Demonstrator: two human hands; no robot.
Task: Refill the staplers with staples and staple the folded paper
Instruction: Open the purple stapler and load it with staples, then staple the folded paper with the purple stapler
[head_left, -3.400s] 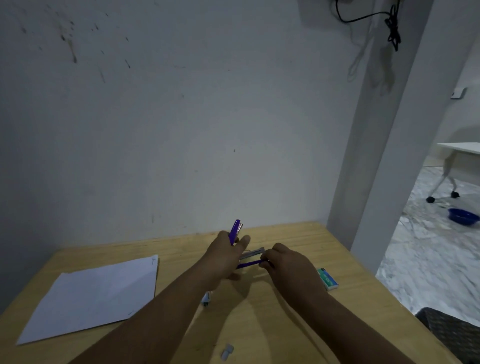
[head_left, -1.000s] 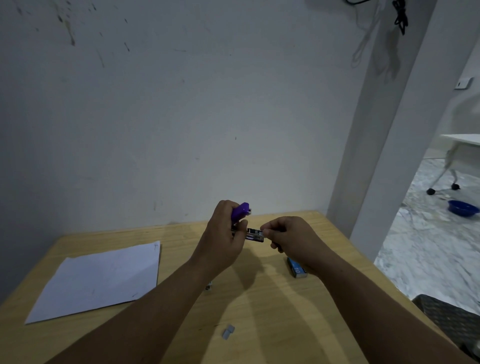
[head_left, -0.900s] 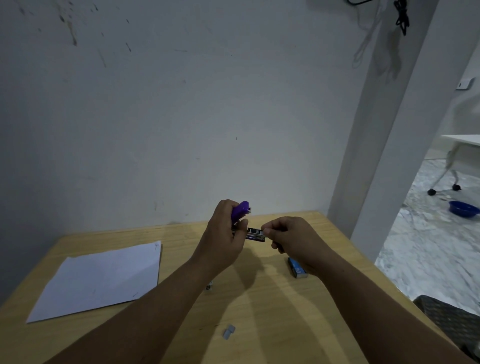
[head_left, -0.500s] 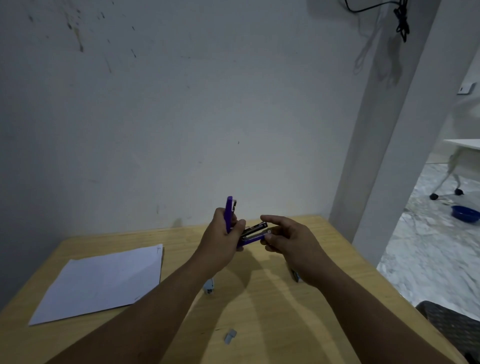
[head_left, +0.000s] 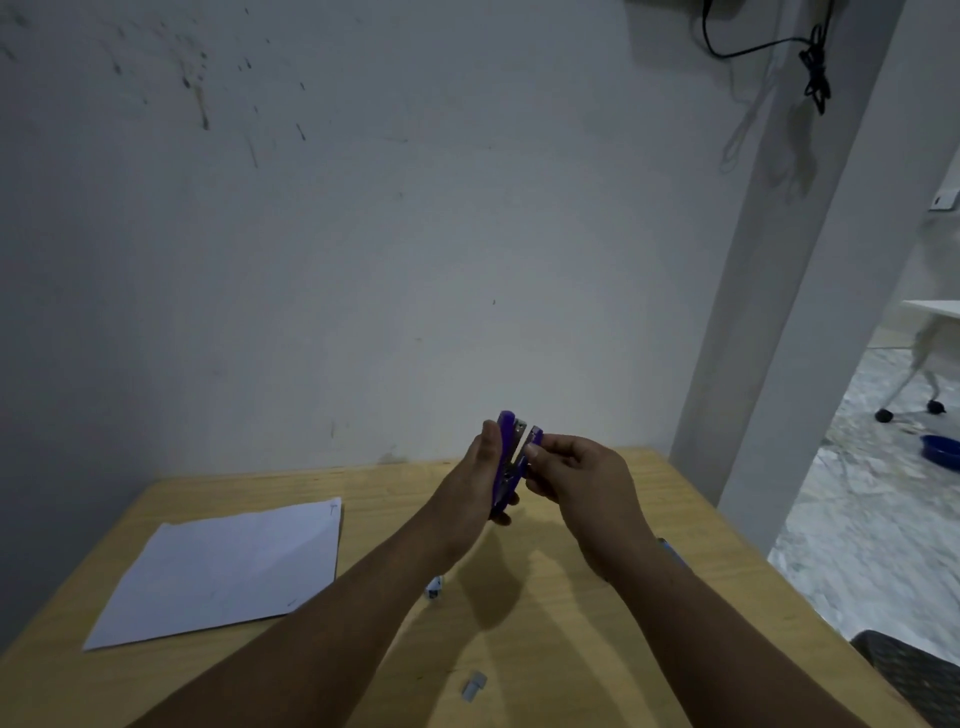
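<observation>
A purple stapler (head_left: 511, 457) stands nearly upright above the wooden table (head_left: 545, 623), its two arms almost closed together. My left hand (head_left: 480, 478) grips its left side from behind. My right hand (head_left: 576, 478) pinches the stapler's right arm near the tip with thumb and fingers. A white folded paper (head_left: 223, 566) lies flat on the table at the left. A small strip of staples (head_left: 474, 685) lies on the table near the front.
A small white and blue object (head_left: 434, 590) lies partly hidden under my left forearm. A blue staple box (head_left: 670, 551) peeks out behind my right wrist. The wall stands right behind the table. A pillar (head_left: 779, 312) and the table's right edge border an open floor.
The stapler has swung from wide open to nearly closed and upright. My right hand moved from the magazine's end to pinching the stapler's right arm, pressing it toward the left.
</observation>
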